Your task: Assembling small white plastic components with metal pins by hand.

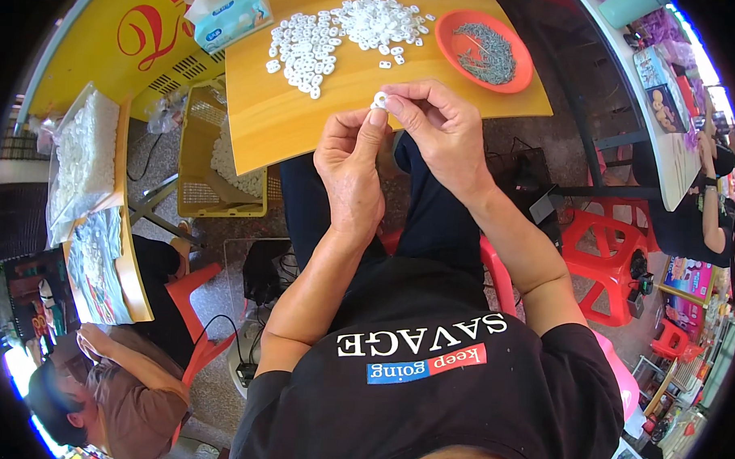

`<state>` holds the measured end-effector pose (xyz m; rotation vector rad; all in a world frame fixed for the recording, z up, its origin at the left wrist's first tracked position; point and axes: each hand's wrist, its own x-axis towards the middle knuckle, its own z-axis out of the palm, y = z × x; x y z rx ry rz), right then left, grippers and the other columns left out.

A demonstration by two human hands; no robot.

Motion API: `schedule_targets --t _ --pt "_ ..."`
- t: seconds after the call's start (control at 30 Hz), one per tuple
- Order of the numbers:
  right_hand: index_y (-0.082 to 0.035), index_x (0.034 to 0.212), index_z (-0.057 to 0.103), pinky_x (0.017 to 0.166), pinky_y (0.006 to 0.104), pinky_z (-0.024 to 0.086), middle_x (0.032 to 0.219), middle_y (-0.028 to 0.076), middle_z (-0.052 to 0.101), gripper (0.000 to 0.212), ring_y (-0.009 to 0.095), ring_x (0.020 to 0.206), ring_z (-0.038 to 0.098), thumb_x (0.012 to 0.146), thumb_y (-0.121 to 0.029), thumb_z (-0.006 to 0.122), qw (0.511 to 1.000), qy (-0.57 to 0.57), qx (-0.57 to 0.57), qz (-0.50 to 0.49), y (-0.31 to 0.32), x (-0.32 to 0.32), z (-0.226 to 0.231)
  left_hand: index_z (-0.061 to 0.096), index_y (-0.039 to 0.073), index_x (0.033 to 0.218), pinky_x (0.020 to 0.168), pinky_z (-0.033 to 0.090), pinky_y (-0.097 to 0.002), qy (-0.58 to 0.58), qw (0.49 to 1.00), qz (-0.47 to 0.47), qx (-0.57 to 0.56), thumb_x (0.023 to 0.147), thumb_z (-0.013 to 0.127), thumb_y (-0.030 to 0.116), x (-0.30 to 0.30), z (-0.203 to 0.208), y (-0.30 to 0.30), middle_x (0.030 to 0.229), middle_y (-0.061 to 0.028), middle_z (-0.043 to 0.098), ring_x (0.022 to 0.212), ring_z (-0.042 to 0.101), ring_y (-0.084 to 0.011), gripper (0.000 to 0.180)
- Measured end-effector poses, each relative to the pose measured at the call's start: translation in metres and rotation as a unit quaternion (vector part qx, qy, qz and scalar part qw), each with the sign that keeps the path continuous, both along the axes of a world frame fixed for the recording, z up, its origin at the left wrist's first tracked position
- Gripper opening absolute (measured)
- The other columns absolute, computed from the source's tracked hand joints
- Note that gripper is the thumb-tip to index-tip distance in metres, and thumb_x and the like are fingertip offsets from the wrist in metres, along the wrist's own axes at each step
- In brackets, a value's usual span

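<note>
Over the near edge of the wooden table (pixel 266 129), my two hands meet around a small white plastic piece (pixel 380 99) with a hole in it. My left hand (pixel 352 164) pinches it from below between thumb and index finger. From the right, the thumb and fingertips of my right hand (pixel 444 131) close on the same piece; whether they also hold something smaller is hidden. Beyond my hands lie a spread of similar white pieces (pixel 302 49) and a denser heap (pixel 379 21). To the right, an orange-red plate (pixel 514 82) holds many small grey metal parts (pixel 495 56).
A tissue pack (pixel 229 18) stands at the table's far left. Below its left side is a yellow crate (pixel 197 195) with white pieces inside. At lower left another person (pixel 127 391) sits by a side table. Red stools (pixel 601 254) stand on the right, near a white table (pixel 669 167).
</note>
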<state>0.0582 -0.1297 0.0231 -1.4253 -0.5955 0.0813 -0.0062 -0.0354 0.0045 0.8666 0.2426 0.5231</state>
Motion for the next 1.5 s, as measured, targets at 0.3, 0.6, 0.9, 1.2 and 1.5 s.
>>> schedule_targets --t 0.3,0.6,0.9,1.2,1.5 --pt "0.004 0.105 0.063 0.081 0.0253 0.051 0.096 0.007 0.066 0.018 0.01 0.09 0.062 0.093 -0.009 0.062 0.987 0.136 0.033 0.074 -0.002 0.011 -0.007 0.061 0.0 0.098 0.085 0.045 -0.0252 -0.005 1.0 0.001 0.029 0.091 0.065 0.008 0.003 -0.008 0.001 0.092 -0.0051 0.065 0.087 0.059 -0.0109 0.011" --pt "-0.002 0.125 0.052 0.082 0.0254 0.05 0.098 0.006 0.064 0.036 0.011 0.091 0.06 0.091 -0.007 0.063 0.911 0.328 0.163 0.191 -0.008 0.007 -0.007 0.055 0.0 0.121 0.092 0.043 -0.0261 -0.062 0.983 -0.063 0.16 0.096 0.057 0.014 -0.004 -0.012 0.015 0.121 -0.0072 0.054 0.105 0.054 -0.013 0.029" --pt "-0.007 0.143 0.034 0.096 0.0329 0.045 0.105 0.007 0.062 0.059 0.014 0.101 0.059 0.091 -0.006 0.062 0.87 0.391 0.194 0.228 0.0 -0.014 -0.004 0.063 -0.002 0.108 0.098 0.039 -0.0325 -0.103 0.982 -0.063 0.147 0.098 0.054 0.022 -0.009 -0.027 0.017 0.117 -0.0117 0.058 0.116 0.05 -0.0212 0.027" --pt "-0.006 0.144 0.034 0.092 0.0307 0.047 0.104 0.005 0.063 0.061 0.013 0.099 0.061 0.091 -0.01 0.064 0.872 0.4 0.147 0.243 0.007 -0.016 0.002 0.064 -0.001 0.106 0.098 0.039 -0.0327 -0.119 0.981 -0.072 0.132 0.094 0.059 0.014 -0.018 -0.025 0.03 0.112 -0.0112 0.06 0.113 0.052 -0.0209 0.021" --pt "-0.003 0.107 0.069 0.069 0.0251 0.048 0.09 0.005 0.07 0.022 0.01 0.075 0.06 0.09 -0.016 0.065 0.962 -0.08 -0.259 -0.031 -0.013 0.091 -0.051 0.061 -0.002 0.113 0.078 0.048 -0.0227 0.155 0.917 0.215 0.297 0.092 0.063 0.008 -0.035 -0.057 0.185 0.093 -0.0034 0.063 0.083 0.058 -0.0083 0.024"
